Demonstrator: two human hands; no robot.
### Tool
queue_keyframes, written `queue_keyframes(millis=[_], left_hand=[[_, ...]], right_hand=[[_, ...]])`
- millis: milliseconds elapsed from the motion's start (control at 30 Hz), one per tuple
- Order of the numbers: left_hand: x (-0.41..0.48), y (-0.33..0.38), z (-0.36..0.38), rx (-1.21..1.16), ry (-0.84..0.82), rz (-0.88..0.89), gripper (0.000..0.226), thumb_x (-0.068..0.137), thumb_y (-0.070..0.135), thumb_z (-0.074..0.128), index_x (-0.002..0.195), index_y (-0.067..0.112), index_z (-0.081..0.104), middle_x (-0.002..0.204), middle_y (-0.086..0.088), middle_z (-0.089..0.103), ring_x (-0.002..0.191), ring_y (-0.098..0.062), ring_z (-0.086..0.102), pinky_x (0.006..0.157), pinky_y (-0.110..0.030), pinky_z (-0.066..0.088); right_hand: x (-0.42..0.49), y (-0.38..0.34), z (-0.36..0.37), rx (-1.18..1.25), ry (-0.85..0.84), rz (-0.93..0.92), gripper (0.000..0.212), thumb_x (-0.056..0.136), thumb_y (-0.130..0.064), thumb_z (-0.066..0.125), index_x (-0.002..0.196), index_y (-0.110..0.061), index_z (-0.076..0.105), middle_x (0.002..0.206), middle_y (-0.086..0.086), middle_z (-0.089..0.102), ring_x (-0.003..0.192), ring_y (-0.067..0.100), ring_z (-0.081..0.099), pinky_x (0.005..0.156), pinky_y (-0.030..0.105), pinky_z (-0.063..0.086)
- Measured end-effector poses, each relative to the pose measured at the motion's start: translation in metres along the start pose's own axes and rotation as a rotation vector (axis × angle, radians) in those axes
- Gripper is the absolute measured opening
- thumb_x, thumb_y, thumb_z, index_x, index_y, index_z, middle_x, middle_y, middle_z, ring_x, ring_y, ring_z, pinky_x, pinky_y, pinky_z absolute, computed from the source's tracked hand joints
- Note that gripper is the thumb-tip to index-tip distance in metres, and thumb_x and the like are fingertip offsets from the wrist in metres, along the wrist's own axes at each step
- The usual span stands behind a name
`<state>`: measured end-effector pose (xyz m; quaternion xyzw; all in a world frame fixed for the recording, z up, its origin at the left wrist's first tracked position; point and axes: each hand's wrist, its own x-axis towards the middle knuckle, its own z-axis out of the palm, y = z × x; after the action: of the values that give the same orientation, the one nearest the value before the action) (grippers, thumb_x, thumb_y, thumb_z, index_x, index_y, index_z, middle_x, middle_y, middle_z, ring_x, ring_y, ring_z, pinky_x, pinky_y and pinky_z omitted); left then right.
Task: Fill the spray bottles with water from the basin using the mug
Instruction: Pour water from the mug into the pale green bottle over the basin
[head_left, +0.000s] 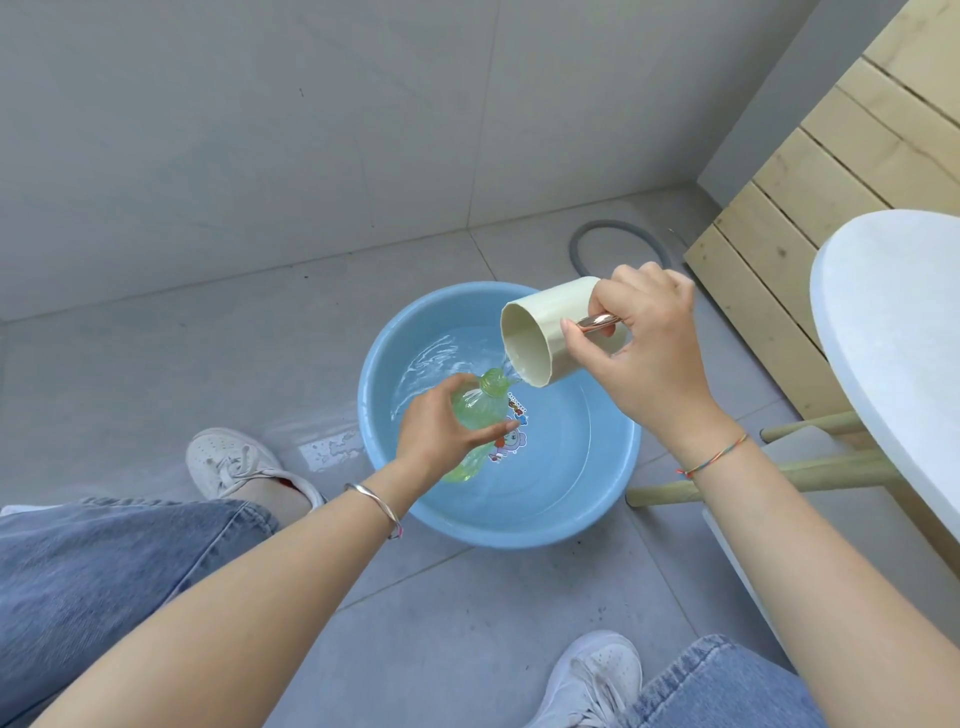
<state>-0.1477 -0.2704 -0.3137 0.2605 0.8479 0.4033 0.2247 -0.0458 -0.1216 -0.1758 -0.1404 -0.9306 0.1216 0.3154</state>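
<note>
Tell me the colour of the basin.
Light blue basin, with a cartoon sticker inside; head view.

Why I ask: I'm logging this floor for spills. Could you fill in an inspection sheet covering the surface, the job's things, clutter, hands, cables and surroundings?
Surface: grey tiled floor; wet patch just left of the basin.
Job's things: blue basin holds water; the mug is tilted and pours a stream at the open neck of the green bottle, which is held over the basin.
Clutter: nothing seen.
Hands: left hand grips the green bottle; right hand holds the mug, fingers at its metal handle.
Cables: no cable seen; a grey hose loops on the floor behind the basin.
Surroundings: white table at right, wooden slat panel, grey wall.
</note>
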Motion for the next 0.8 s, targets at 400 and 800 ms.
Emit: queue_keyframes(millis=[400, 800], left_hand=[[0.001, -0.001, 0.005, -0.015, -0.011, -0.012, 0.073, 0.061, 0.06, 0.084, 0.123, 0.028, 0.06, 0.122, 0.013, 0.065, 0.117, -0.013, 0.058, 0.094, -0.03, 0.045], [0.007, -0.011, 0.011, -0.021, -0.016, -0.024, 0.071, 0.061, 0.058, 0.085, 0.121, 0.029, 0.061, 0.12, 0.014, 0.066, 0.115, -0.012, 0.059, 0.094, -0.029, 0.045]], right_hand=[[-0.001, -0.007, 0.007, -0.092, 0.002, -0.19, 0.027, 0.074, -0.013, 0.068, 0.062, -0.011, 0.044, 0.067, -0.005, 0.034, 0.071, 0.017, 0.032, 0.078, 0.023, 0.016], [-0.009, 0.008, 0.029, -0.081, 0.038, -0.148, 0.026, 0.076, -0.017, 0.066, 0.062, -0.012, 0.044, 0.065, -0.002, 0.037, 0.07, 0.017, 0.033, 0.077, 0.026, 0.019]])
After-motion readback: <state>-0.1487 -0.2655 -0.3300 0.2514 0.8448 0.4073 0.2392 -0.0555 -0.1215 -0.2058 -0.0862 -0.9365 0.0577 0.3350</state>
